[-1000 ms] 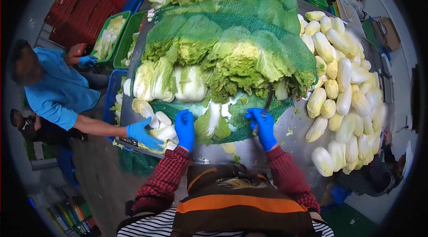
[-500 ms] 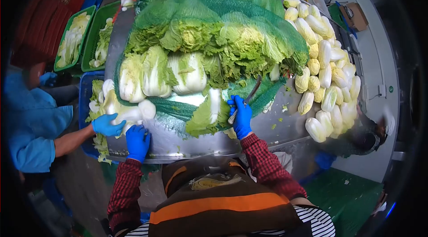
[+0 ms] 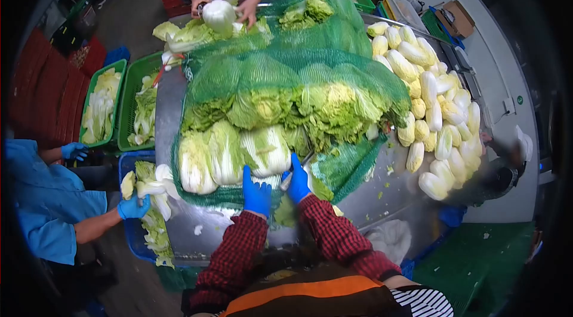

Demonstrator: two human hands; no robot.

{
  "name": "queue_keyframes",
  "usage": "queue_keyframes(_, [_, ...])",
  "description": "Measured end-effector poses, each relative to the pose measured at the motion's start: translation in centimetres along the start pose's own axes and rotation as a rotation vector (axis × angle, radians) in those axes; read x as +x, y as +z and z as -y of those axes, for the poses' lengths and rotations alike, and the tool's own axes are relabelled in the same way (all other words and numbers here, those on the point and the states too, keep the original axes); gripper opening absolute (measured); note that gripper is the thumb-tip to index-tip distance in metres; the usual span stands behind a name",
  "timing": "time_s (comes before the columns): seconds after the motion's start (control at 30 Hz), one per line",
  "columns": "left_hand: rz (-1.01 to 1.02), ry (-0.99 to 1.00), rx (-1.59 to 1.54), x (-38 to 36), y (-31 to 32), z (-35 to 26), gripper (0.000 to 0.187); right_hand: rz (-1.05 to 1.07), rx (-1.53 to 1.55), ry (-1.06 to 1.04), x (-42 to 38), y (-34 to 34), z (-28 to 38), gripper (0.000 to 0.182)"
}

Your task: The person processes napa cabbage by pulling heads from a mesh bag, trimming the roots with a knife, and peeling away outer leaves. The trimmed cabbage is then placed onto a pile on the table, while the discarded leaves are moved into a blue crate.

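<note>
My left hand (image 3: 257,197), in a blue glove, is open with its fingers apart at the near end of a Chinese cabbage (image 3: 267,151). On the other side of that cabbage's base, my right hand (image 3: 299,182), also gloved in blue, holds a knife (image 3: 286,181); only part of its handle shows clearly and the blade is mostly hidden. More Chinese cabbages with green outer leaves lie beside it in a row on green netting (image 3: 352,168). A loose green leaf (image 3: 285,212) lies under and between my hands.
Trimmed pale cabbages (image 3: 444,132) are piled on the right of the metal table (image 3: 370,200). At left, a co-worker's gloved hand (image 3: 133,206) holds leaves over a blue crate (image 3: 138,245). Across the table, another person handles a white cabbage (image 3: 219,17). Green crates (image 3: 123,129) stand left.
My left hand has moved right, from the table's left side to the cabbage. My right hand has shifted left with the knife. The co-worker's hand has drawn back with leaves. The view has tilted up.
</note>
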State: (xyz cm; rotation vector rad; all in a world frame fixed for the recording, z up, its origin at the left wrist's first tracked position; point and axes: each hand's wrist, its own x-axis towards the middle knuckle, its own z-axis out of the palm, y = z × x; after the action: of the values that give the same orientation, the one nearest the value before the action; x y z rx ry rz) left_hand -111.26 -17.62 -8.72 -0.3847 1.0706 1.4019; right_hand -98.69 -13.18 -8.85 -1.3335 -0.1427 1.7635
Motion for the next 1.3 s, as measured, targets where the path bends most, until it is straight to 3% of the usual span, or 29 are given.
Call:
queue_keyframes(0.03, [-0.005,-0.064,-0.078,0.2,0.3,-0.6,0.059,-0.052,0.048,-0.159,-0.2,1.2,-0.2,0.021])
queue_keyframes(0.13, [0.137,-0.001,-0.224,-0.8,2.1,-1.4,0.057,-0.007,0.079,-0.063,-2.8,1.9,1.9,0.023])
queue_keyframes(0.2, [0.046,-0.052,-0.280,-6.3,5.8,-4.3,0.054,0.117,0.057,-0.055,-3.7,2.2,3.5,0.023])
queue_keyframes(0.23, [-0.045,-0.101,-0.321,-8.2,6.9,-5.6,0.050,0.046,0.010,0.016,-5.2,2.6,4.6,0.027])
queue_keyframes(0.3, [0.293,0.302,-0.125,-7.9,8.1,-6.6,0.045,0.158,-0.293,-0.391,-8.4,6.0,6.1,0.028])
queue_keyframes(0.33, [0.335,0.467,0.017,-7.1,9.4,-7.9,0.041,0.121,-0.338,-0.490,-8.4,7.7,6.3,0.024])
queue_keyframes(0.37, [0.328,0.492,0.010,-6.7,9.3,-8.5,0.041,0.147,-0.340,-0.485,-8.1,7.8,6.1,0.024])
queue_keyframes(0.43, [0.214,0.805,0.660,-3.6,8.9,-9.5,0.054,0.052,-0.270,-0.284,-5.7,7.1,5.7,0.028])
queue_keyframes(0.47, [0.240,0.789,0.620,-1.8,7.1,-9.1,0.072,0.053,-0.261,-0.329,-4.4,6.2,5.3,0.029])
queue_keyframes(0.5, [0.210,0.804,0.614,-1.1,6.4,-9.3,0.072,0.022,-0.303,-0.492,-1.7,4.4,3.9,0.030])
queue_keyframes(0.57, [0.331,1.013,0.883,-1.2,4.3,-8.4,0.086,0.037,-0.461,-0.679,0.8,2.4,3.8,0.032])
queue_keyframes(0.63, [0.327,0.969,0.916,-0.5,4.9,-8.8,0.099,0.093,-0.441,-0.540,0.2,3.3,5.5,0.031])
queue_keyframes(0.7, [0.311,1.142,1.123,0.8,5.8,-9.9,0.108,0.150,-0.516,-0.537,0.7,4.5,7.2,0.029])
queue_keyframes(0.77, [0.352,0.926,1.190,0.5,6.7,-11.8,0.115,0.025,-0.636,-0.406,0.9,5.9,8.3,0.039])
queue_keyframes(0.83, [0.309,0.956,1.219,0.0,6.6,-11.6,0.109,0.036,-0.729,-0.356,2.3,4.9,8.4,0.041])
queue_keyframes(0.9, [0.279,1.102,1.147,-1.1,5.9,-10.0,0.110,0.034,-0.583,-0.371,1.7,5.0,8.2,0.039])
queue_keyframes(0.93, [0.230,1.138,1.234,-2.4,5.7,-9.1,0.112,0.183,-0.493,-0.303,3.1,1.9,8.5,0.040])
queue_keyframes(0.97, [0.199,1.216,1.227,-3.9,5.4,-7.9,0.107,0.370,-0.669,-0.449,0.6,1.3,8.4,0.034])
queue_keyframes(1.03, [0.377,1.144,1.308,-8.6,4.4,-8.7,0.090,0.427,-0.697,-0.407,-3.4,1.3,7.8,0.032])
queue_keyframes(1.1, [0.471,1.487,1.305,-11.0,2.7,-7.6,0.085,0.410,-0.686,-0.296,-6.2,1.9,5.8,0.031])
queue_keyframes(1.17, [0.650,1.436,1.233,-14.1,1.1,-7.2,0.085,0.431,-0.716,-0.190,-8.1,2.7,2.7,0.029])
queue_keyframes(1.2, [0.526,1.453,1.417,-16.7,0.7,-7.0,0.069,0.443,-0.736,-0.129,-8.8,3.0,1.1,0.029])
queue_keyframes(1.23, [0.277,1.550,1.609,-18.3,0.4,-5.8,0.050,0.460,-0.767,-0.071,-9.3,3.4,-0.8,0.028])
queue_keyframes(1.3, [0.104,1.517,1.767,-21.8,-1.2,-7.8,0.042,0.490,-0.841,0.052,-10.1,3.8,-4.7,0.026])
